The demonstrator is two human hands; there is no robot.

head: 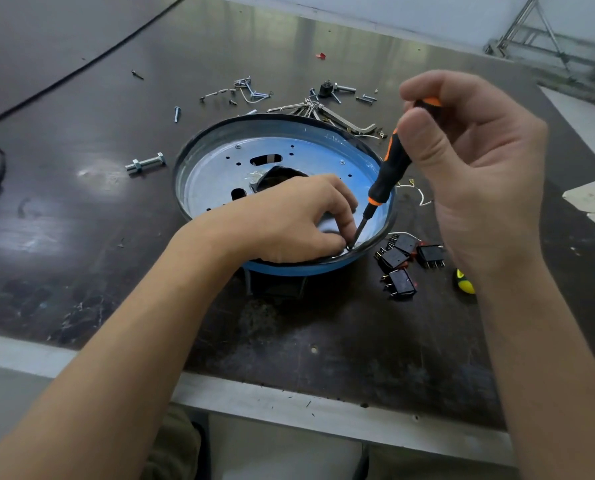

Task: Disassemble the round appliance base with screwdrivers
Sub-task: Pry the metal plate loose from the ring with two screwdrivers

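Screwdriver [389, 168] with the orange-and-black handle is leaning in steeply, tip down at the near-right inside wall of the round base [323, 133], just under the rim. Right hand [472, 161] grips only the top of the handle between fingertips and thumb. That looks like a spinning grip, not a heavy-torque one, so my guess is a small fastener.

Left hand [289, 220] is down inside the dish with fingers curled tight right at the tip, probably to keep the blade from skating. Can't tell whether it pinches the blade, a screw, or just presses the wall.

Base sits around the middle of the bench [81, 237], toward the front edge. It seems tipped away because a black block [275, 285] props up its near side.

Loose screws [251, 88] and hex keys [323, 112] lie past its far rim, and black switches [398, 284] just off its right side, so a fair bit looks stripped already.
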